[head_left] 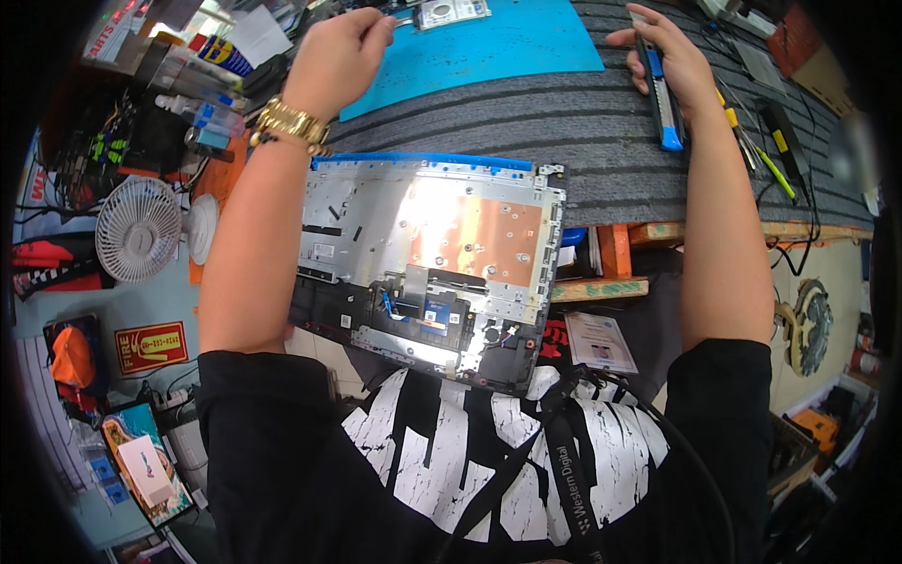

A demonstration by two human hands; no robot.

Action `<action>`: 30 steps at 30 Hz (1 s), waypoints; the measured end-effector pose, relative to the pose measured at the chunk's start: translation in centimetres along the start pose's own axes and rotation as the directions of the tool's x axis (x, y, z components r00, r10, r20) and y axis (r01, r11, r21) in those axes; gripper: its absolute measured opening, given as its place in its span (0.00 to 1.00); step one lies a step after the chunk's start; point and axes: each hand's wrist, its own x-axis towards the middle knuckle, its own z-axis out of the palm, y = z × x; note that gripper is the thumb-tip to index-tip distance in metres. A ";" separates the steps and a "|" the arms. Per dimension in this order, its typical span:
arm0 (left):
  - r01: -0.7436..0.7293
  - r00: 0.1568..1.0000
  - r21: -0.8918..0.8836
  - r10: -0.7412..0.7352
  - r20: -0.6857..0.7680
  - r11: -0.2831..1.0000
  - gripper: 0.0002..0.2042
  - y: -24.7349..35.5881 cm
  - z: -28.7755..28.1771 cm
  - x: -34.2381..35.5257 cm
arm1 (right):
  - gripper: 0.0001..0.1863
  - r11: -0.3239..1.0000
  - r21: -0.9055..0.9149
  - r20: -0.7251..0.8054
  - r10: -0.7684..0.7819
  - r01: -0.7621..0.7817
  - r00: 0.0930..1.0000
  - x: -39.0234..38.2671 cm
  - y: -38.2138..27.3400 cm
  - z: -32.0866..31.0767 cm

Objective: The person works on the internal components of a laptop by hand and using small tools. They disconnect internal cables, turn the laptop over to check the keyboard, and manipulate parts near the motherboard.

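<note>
My left hand (pixel 340 58) hangs over the left edge of the blue mat (pixel 489 52), fingers curled closed; whatever they may hold is hidden. A gold watch circles that wrist. On the far right, my right hand (pixel 678 66) is closed around a black-and-blue utility knife (pixel 662 99), its blue end pointing back toward me. Between my forearms, an opened laptop chassis (pixel 432 226) leans from the desk edge onto my lap. Its inside faces up, with silver metal, a copper-coloured area and a dark lower section. A blue strip runs along its far edge. Neither hand touches it.
A grey ribbed mat (pixel 601 132) covers the desk. A metal drive-like part (pixel 451 11) lies at the far edge. Right of my right hand are screwdrivers (pixel 738 132) and a black cable. Bottles (pixel 211 117) and a white fan (pixel 139 228) stand at the left.
</note>
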 end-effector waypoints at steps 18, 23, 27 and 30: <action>0.841 0.515 -0.399 -0.764 0.387 0.365 0.25 4.8 -14.1 -30.7 | 0.32 0.979 -0.160 0.093 -0.116 0.130 0.989 -0.7 0.3 -0.4; 0.934 0.358 -0.293 -0.524 0.773 0.205 0.34 7.4 -12.6 -36.3 | 0.32 0.977 -0.193 0.051 -0.086 0.095 0.995 -1.2 -0.2 -0.1; 0.903 0.389 -0.428 -0.342 0.855 -0.044 0.30 8.7 -8.1 -38.2 | 0.32 0.982 -0.162 0.056 -0.087 0.095 0.995 -1.0 -0.2 -0.3; 0.704 0.609 -0.675 -0.302 0.733 -0.220 0.29 10.3 -4.0 -39.1 | 0.32 0.986 -0.130 0.064 -0.096 0.103 0.993 -0.9 0.0 -0.7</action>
